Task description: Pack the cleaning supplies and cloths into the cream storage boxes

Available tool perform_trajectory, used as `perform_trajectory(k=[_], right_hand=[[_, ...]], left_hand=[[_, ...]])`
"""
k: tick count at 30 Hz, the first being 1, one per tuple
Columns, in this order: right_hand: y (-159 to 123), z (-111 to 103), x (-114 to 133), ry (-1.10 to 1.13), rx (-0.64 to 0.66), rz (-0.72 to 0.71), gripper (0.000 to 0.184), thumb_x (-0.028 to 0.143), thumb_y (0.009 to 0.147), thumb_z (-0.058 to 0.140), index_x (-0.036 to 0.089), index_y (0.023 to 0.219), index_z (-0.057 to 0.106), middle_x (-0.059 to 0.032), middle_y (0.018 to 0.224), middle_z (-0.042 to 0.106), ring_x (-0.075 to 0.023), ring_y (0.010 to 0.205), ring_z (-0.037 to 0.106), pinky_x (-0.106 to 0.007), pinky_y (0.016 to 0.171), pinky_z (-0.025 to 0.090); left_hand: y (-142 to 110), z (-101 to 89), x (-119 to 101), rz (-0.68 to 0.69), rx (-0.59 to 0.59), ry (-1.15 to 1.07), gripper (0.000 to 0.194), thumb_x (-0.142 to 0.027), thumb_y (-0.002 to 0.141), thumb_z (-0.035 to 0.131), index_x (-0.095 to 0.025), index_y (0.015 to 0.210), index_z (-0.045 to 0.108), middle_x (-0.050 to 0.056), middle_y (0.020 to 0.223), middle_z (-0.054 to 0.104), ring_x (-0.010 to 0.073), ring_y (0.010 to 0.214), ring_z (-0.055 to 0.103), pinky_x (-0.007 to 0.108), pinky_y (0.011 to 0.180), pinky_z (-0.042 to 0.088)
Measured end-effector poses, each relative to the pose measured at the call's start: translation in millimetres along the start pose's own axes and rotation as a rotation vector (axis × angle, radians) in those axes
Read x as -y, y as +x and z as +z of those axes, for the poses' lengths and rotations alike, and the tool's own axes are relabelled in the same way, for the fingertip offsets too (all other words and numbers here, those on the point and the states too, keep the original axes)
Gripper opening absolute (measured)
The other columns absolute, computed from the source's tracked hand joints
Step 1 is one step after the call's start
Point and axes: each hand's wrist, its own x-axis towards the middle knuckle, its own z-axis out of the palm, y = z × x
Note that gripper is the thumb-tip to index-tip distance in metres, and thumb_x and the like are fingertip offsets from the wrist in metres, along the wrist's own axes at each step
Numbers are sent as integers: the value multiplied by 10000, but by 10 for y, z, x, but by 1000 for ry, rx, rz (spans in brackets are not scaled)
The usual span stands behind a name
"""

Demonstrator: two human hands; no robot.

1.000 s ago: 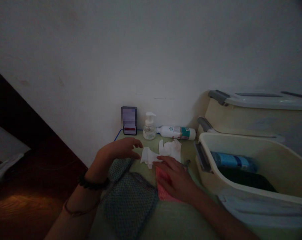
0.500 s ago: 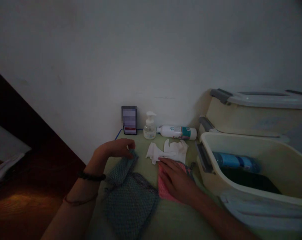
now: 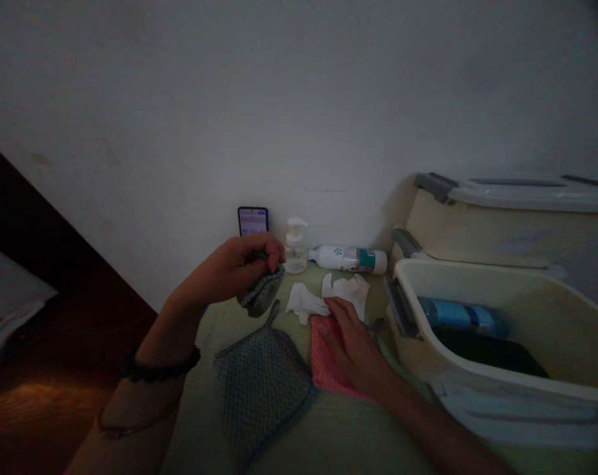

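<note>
My left hand [image 3: 246, 267] is closed on a small folded grey-green cloth [image 3: 264, 290], held in the air in front of the phone [image 3: 253, 221]. Below it a blue-grey woven cloth [image 3: 262, 382] with a hanging loop lies on the green surface. My right hand [image 3: 353, 343] rests flat with fingers stretched out over a pink-red woven cloth [image 3: 326, 359]. Its fingertips reach crumpled white pieces [image 3: 306, 300] that look like tissue or thin fabric. The palm hides part of the pink-red cloth.
Behind the cloths stand a clear pump bottle [image 3: 296, 247] and a white-and-teal bottle [image 3: 351, 258] lying on its side against the wall [image 3: 299, 119]. At right, an open cream storage bin [image 3: 412, 343] holds a blue bottle [image 3: 457, 316] and something dark.
My left hand has lifted the folded cloth up off the blue-grey one and now partly covers the phone. My right hand stays on the pink-red cloth with little movement.
</note>
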Motion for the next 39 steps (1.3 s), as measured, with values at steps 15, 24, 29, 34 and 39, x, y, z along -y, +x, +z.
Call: perform_trajectory(k=[15,24,29,34,39], right_hand=[[5,-41,0,46,81,-104,408,361,906,434,181,1271,414,-142,1286,449,-256,1182,439,-453,979,386],[-20,-23,2,134,-53,-140,229,260,888,459,225,1099,542,-94,1116,565,-241,1080,499,-427,922,415],[72,-27,-39,188,-158,-22,90,251,889,436,201,873,508,-55,872,533,-184,803,525,-328,716,454],[77,-14,-74,225,-136,2,91,247,883,440,204,823,493,-23,793,509,-165,736,499,-297,665,421],[74,-40,-25,279,-116,53,152,271,890,437,201,763,482,-1,724,486,-151,688,480,-276,621,403]], left_hand=[[27,121,135,-92,127,-289,83,-213,814,561,-162,872,590,50,979,655,152,877,606,301,790,470],[99,277,246,-61,267,-238,141,-200,839,487,-166,907,606,73,1087,622,178,997,577,302,836,456],[53,353,533,-271,474,178,351,-277,749,582,-188,1088,573,83,1123,617,209,998,580,315,836,453],[45,369,568,-277,459,296,378,-298,721,608,-178,1079,585,106,1201,562,233,1106,517,345,945,381],[47,328,255,-226,565,237,340,-408,733,628,-199,1001,621,73,1124,580,225,1043,542,323,922,387]])
